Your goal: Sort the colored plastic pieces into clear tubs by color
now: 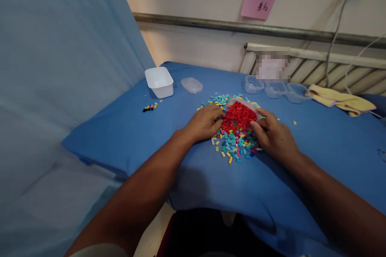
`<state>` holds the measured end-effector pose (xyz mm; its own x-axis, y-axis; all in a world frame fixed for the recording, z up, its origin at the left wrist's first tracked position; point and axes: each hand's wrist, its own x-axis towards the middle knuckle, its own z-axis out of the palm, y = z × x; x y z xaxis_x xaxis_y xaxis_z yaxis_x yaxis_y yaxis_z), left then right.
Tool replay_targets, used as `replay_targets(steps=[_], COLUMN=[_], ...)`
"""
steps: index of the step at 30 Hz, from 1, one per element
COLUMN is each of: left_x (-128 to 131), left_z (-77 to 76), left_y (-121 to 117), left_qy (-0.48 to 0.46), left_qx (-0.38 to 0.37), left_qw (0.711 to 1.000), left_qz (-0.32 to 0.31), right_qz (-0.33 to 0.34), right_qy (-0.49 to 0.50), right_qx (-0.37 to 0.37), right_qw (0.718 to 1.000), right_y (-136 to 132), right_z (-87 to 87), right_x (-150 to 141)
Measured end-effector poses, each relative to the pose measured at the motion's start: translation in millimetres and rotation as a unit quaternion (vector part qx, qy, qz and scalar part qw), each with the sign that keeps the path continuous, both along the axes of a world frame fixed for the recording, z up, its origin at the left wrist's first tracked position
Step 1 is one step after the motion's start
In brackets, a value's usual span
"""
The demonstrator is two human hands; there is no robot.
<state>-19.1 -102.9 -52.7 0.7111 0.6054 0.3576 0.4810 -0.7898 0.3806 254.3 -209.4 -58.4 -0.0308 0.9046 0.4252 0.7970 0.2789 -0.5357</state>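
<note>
A clear plastic container (231,100) full of small red building bricks (239,114) sits tilted over a mixed pile of tiny bricks (233,142) on the blue-covered table. My right hand (275,133) grips the container's right side, thumb at the near edge and fingers toward the far rim. At the left edge of the red bricks is my left hand (207,122), its fingers curled in and touching there. What its fingertips pinch, if anything, is too small to see. The pile is mostly turquoise, yellow, blue and pink.
A white tub (159,82) and a clear lid (192,85) stand at the back left. Several black, yellow and orange bricks (149,107) lie before the tub. Three clear containers (275,90) and a yellow cloth (340,99) line the back right, by the radiator (316,57).
</note>
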Motion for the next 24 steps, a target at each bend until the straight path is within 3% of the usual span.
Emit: replay_targets(steps=[7, 12, 14, 18, 24], left_x=[29, 42, 42, 31, 5], left_z=[-5.1, -4.1, -1.0, 7.3, 5.9], left_y=[-14, -18, -15, 0, 22], left_qy=[-0.028, 0.067, 0.108, 0.147, 0.153], left_qx=[0.007, 0.051, 0.049, 0.011, 0.022], left_qw=[0.994, 0.976, 0.979, 0.989, 0.983], left_qz=[-0.103, -0.2, -0.165, -0.028, 0.103], right_qz=[-0.065, -0.086, -0.085, -0.078, -0.072], right_qy=[-0.071, -0.198, -0.22, -0.195, -0.057], right_qx=[0.026, -0.003, -0.009, 0.002, 0.027], right_qw=[0.995, 0.976, 0.972, 0.978, 0.995], right_y=[43, 73, 81, 95, 103], right_z=[-0.7, 4.5, 5.9, 4.8, 0.4], right_x=[27, 35, 35, 32, 33])
